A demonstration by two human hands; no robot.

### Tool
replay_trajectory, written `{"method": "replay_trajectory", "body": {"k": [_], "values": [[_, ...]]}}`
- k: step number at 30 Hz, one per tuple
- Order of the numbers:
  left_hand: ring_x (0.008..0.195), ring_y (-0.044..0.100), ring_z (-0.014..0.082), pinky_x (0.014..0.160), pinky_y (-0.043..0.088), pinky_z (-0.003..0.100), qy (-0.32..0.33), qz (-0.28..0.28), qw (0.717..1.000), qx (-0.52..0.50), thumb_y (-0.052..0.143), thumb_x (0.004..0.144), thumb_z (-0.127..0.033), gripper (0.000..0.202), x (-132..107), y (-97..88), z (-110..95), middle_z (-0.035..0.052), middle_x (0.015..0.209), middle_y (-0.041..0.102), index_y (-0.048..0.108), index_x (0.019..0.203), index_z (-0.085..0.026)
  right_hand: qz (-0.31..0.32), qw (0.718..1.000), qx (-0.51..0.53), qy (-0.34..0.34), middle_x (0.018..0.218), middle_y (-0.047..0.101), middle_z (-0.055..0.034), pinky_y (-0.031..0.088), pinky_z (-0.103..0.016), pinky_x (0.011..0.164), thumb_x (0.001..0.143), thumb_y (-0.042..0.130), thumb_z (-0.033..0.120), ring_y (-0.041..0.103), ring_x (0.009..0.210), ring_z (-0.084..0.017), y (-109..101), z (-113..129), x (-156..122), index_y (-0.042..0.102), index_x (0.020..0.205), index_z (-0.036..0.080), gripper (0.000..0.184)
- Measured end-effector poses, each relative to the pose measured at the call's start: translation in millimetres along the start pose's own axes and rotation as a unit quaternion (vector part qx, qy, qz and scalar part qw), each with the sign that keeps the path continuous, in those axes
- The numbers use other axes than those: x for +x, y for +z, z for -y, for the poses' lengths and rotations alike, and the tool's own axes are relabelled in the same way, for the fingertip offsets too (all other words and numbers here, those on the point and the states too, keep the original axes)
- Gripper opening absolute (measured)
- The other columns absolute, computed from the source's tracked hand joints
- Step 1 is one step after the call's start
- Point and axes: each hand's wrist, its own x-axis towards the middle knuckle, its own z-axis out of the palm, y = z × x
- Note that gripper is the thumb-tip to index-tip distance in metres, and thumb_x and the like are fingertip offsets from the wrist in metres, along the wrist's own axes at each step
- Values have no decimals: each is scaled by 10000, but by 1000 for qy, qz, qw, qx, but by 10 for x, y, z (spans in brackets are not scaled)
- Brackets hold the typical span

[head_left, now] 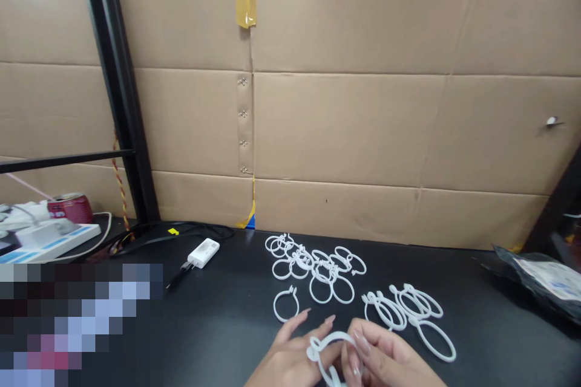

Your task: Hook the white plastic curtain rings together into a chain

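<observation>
Two hands meet at the near edge of the black table (218,326), and between them sits one white plastic ring (327,352). The left hand (290,358) has its fingers spread fairly wide, cradling the ring from the side, while the right hand (385,360) pinches it narrowly at the rim with long nails. Just beyond that held ring lies a single loose ring (285,304); farther beyond it is a tangled heap of rings (313,263), and to the right of the held ring another cluster (411,311).

The grip looks slight to me. The ring seems to be thin plastic with a small clasp; forced apart by fingertips, it could spring free and skip into the heaps, or the clasp might snap. A white adapter (204,252) lies well left of the held ring.
</observation>
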Motion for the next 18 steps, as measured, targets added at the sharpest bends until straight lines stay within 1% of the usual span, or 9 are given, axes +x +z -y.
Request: {"method": "replay_trajectory", "body": {"k": [2, 5, 8, 10, 12, 13, 15, 17, 18], "values": [[1177, 593, 202, 1083, 344, 449, 11, -8, 1000, -14, 310, 1005, -388, 365, -13, -12, 13, 12, 1213, 675, 536, 1286, -337, -23, 1000, -13, 11, 528, 487, 65, 330, -133, 466, 713, 759, 505, 410, 464, -40, -17, 10, 3, 560, 648, 172, 394], [1160, 605, 193, 1077, 343, 471, 32, -36, 999, -7, 291, 1015, -348, 360, -24, -42, 26, -10, 1194, 684, 573, 1237, -367, -39, 998, -42, 19, 498, 416, 81, 268, -136, 398, 680, 755, 557, 338, 427, -45, -70, 13, 12, 547, 631, 188, 426], [1186, 582, 161, 1100, 315, 430, 31, -32, 998, -40, 313, 1014, -272, 352, -32, -92, 31, -56, 1113, 725, 635, 1126, -359, -33, 998, -51, 19, 486, 410, 83, 222, -130, 382, 710, 731, 558, 270, 416, -37, -114, 12, 6, 561, 654, 185, 414], [1196, 573, 152, 1118, 290, 394, 17, -25, 996, -82, 310, 1013, -278, 350, -39, -107, 33, -59, 1035, 755, 650, 1079, -323, -31, 998, -57, 12, 482, 437, 81, 221, -127, 394, 730, 719, 551, 252, 413, -31, -115, 21, -10, 574, 666, 182, 402], [1187, 584, 172, 1118, 289, 387, -4, -35, 994, -99, 300, 1004, -401, 372, -46, -92, 41, -32, 1015, 762, 648, 1070, -290, -48, 996, -69, 5, 476, 460, 77, 245, -130, 423, 740, 714, 544, 276, 415, -29, -90, 43, -31, 585, 672, 181, 391], [1178, 592, 189, 1113, 299, 390, -14, -43, 994, -98, 297, 978, -505, 426, -48, -80, 45, -15, 1017, 762, 647, 1069, -278, -62, 995, -73, 2, 462, 452, 80, 247, -135, 428, 743, 711, 544, 278, 410, -30, -70, 58, -40, 589, 671, 181, 389], [1164, 604, 224, 1098, 323, 403, -32, -60, 994, -89, 264, 887, -693, 606, -47, -73, 52, 24, 995, 765, 649, 1054, -256, -96, 993, -71, 2, 437, 418, 90, 239, -145, 429, 731, 721, 544, 262, 403, -34, -28, 92, -53, 595, 655, 181, 392], [1162, 605, 249, 1086, 341, 421, -42, -65, 994, -82, 239, 830, -768, 703, -32, -128, 43, 54, 965, 766, 651, 1029, -234, -140, 988, -61, 6, 437, 401, 94, 242, -151, 432, 683, 755, 552, 246, 406, -38, 2, 125, -55, 606, 639, 184, 399], [1175, 593, 258, 1083, 344, 436, -46, -60, 994, -77, 254, 831, -765, 697, -20, -184, 31, 65, 972, 763, 648, 1026, -225, -163, 985, -52, 6, 447, 408, 91, 252, -152, 437, 634, 786, 558, 253, 414, -40, 12, 140, -51, 610, 629, 187, 410]]}}
